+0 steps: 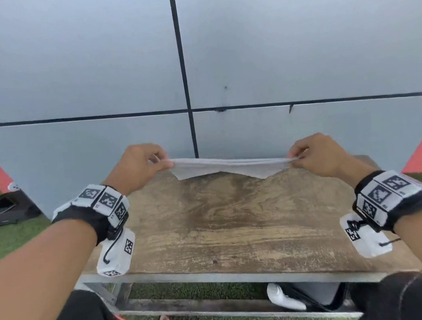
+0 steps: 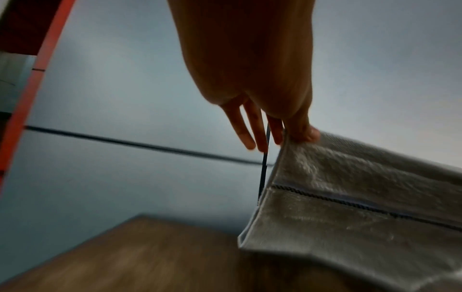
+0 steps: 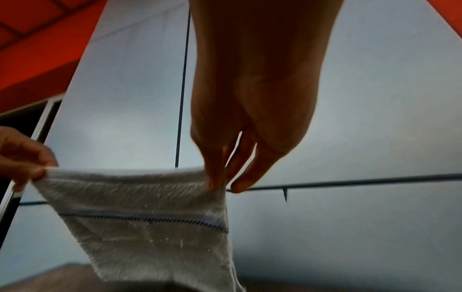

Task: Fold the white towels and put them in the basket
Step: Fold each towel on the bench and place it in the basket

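Head view has both hands up over the far edge of the table (image 1: 222, 222), stretching one white towel (image 1: 230, 167) between them. Left hand (image 1: 139, 165) pinches the towel's left top corner with thumb and finger, its other fingers (image 2: 240, 126) hanging loose. Right hand (image 1: 315, 155) has its grip pinched on the right top corner the same way. Towel hangs above the table, with a dark stitched line (image 3: 150, 219) running across it.
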`<state>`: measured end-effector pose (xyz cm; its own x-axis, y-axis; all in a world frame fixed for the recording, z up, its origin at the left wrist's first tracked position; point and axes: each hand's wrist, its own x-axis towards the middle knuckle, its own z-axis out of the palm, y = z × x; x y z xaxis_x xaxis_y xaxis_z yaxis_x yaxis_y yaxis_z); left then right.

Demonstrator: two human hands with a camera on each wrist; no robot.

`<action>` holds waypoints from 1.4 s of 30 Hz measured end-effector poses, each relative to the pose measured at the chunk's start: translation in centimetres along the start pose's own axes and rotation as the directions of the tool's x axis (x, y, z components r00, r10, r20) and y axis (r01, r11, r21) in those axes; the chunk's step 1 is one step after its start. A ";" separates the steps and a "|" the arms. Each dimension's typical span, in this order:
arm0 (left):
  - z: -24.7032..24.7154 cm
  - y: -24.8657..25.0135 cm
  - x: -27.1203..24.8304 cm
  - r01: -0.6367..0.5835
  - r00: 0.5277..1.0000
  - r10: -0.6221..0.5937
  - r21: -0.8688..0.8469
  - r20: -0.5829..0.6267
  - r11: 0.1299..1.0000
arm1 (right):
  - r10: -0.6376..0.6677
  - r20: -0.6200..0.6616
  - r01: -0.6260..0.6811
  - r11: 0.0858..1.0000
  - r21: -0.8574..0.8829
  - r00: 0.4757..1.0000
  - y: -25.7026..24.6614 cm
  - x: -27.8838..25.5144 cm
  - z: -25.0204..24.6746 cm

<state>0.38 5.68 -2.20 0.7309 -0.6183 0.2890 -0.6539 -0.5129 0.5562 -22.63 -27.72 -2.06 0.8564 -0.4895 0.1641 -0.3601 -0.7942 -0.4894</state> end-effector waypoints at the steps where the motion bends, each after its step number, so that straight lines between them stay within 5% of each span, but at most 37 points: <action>1: 1.1 -1.4 -1.5 0.022 0.994 -0.033 0.103 0.103 0.994 | 0.017 0.128 -0.011 0.999 -0.050 0.992 0.7 -1.1 1.2; 3: 2.8 -3.1 -4.4 0.026 0.934 -0.116 0.259 0.339 0.966 | 0.051 0.369 0.002 0.990 -0.144 0.928 1.3 -3.4 3.1; 6: 4.5 -3.9 -7.7 0.077 0.717 -0.198 0.206 0.668 0.975 | 0.136 0.670 0.027 0.973 -0.227 0.730 1.5 -5.7 5.0; 9: 5.0 -4.6 -9.3 0.233 0.501 -0.251 0.150 0.828 0.961 | 0.175 0.821 -0.076 0.984 -0.160 0.543 2.0 -6.5 5.7; 11: 5.0 -5.1 -9.5 0.274 0.466 -0.275 0.158 0.841 0.949 | 0.157 0.836 -0.120 0.987 -0.110 0.526 2.3 -6.3 5.9; 13: 5.2 -5.6 -9.3 0.285 0.532 -0.268 0.128 0.803 0.950 | 0.129 0.790 -0.104 0.991 -0.083 0.599 2.7 -5.8 6.3; 17: 5.9 -5.9 -7.7 0.231 0.820 -0.219 0.045 0.528 0.972 | 0.076 0.525 -0.072 0.997 -0.028 0.848 3.5 -3.9 7.4; 20: 7.3 -5.8 -5.9 0.186 0.929 -0.201 0.077 0.310 0.980 | 0.129 0.376 -0.129 0.991 -0.027 0.918 4.1 -2.4 8.8; 29: 12.9 -7.7 -1.8 0.261 0.954 -0.276 0.126 0.121 0.957 | 0.309 0.082 -0.311 0.950 0.008 0.948 5.4 -0.8 13.8; 42: 15.1 -9.0 -2.4 0.248 0.953 -0.276 0.204 0.124 0.947 | 0.319 0.133 -0.310 0.947 -0.082 0.938 6.6 0.1 16.0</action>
<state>1.54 2.84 -19.72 0.8528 -0.5217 0.0254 -0.4783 -0.7604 0.4394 -19.02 -27.25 -19.01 0.7383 -0.6644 -0.1161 -0.6369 -0.6301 -0.4441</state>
